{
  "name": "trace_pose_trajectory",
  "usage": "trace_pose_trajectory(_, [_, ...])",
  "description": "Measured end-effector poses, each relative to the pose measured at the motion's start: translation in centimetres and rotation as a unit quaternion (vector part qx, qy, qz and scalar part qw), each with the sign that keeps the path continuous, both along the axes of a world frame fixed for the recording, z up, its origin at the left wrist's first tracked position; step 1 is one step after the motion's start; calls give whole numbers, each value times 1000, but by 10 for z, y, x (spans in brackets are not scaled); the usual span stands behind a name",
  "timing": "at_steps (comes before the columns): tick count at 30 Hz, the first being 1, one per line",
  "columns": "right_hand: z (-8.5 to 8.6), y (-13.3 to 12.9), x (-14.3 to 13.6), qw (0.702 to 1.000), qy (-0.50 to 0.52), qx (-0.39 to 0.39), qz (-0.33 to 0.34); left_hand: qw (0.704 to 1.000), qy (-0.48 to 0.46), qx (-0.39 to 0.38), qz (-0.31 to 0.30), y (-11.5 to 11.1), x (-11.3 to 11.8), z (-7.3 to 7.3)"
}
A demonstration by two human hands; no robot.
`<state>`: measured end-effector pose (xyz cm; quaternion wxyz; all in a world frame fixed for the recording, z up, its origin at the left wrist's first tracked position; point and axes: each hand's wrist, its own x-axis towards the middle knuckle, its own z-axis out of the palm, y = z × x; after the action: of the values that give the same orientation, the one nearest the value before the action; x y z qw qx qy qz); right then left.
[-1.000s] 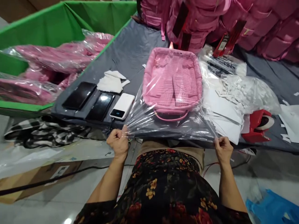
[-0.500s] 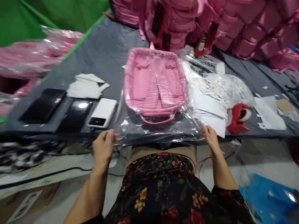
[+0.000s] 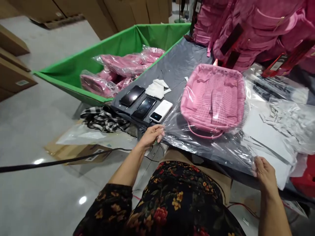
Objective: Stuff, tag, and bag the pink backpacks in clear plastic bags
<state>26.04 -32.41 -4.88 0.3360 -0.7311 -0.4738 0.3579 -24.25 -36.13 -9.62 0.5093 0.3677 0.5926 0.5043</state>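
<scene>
A pink backpack (image 3: pixel 214 98) lies on the dark-covered table, straps facing up and its top handle toward me. It sits inside a clear plastic bag (image 3: pixel 197 146), whose near edge spreads flat past the handle. My left hand (image 3: pixel 153 135) pinches the left corner of that edge between thumb and fingers. At the right corner, my right hand (image 3: pixel 265 172) is closed on the same plastic. Close to my left hand are a white power bank (image 3: pixel 161 111) and two black phones (image 3: pixel 144 107), with a white cloth (image 3: pixel 155 89) behind them.
Left of the table stands a green bin (image 3: pixel 86 62) with several bagged pink bags (image 3: pixel 120 64). More pink backpacks (image 3: pixel 265 29) are piled at the back right. White papers (image 3: pixel 268 144) and crumpled plastic (image 3: pixel 290 121) lie on the right. A black cable (image 3: pixel 73 161) crosses the left side.
The view has turned left, bringing the green bin and cartons into sight. Both hands still hold the bag's corners; the backpack remains inside the plastic.
</scene>
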Motion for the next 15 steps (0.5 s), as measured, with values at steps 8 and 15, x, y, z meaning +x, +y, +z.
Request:
trace_pose_trajectory(8, [-26, -16, 36, 898, -337, 256, 118, 836, 485, 229, -113, -15, -36, -11])
trace_pose_trajectory(15, [-11, -18, 23, 927, -159, 308, 142, 799, 457, 362, -149, 10, -26, -10])
